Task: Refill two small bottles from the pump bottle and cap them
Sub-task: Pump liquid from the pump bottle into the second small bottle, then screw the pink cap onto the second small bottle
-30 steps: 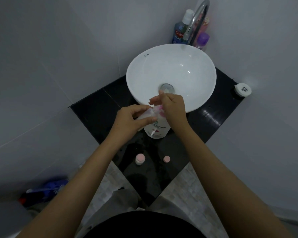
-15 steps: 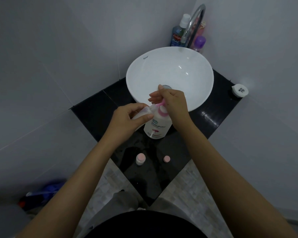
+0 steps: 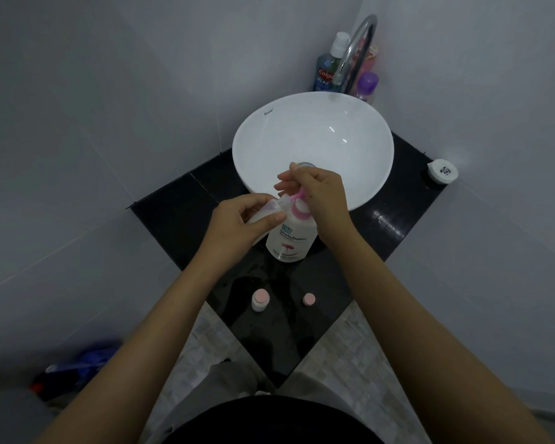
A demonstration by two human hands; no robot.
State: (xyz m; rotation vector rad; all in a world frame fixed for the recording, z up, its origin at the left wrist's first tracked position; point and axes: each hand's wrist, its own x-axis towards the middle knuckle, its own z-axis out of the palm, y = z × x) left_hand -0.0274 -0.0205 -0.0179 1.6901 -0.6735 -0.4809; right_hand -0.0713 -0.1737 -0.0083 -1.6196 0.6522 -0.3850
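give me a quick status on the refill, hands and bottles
Left hand holds small bottle tilted at pump spout. Right hand on pump bottle head. Capped bottle and loose cap on counter. Nothing in the way.

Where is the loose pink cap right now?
In the head view the loose pink cap lies on the black counter, near its front corner, just right of the capped small bottle and in front of the pump bottle.

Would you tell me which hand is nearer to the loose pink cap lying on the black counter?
Right, narrowly. The right hand rests on the pump bottle, beyond the pink cap; the left hand holds a small bottle farther left.
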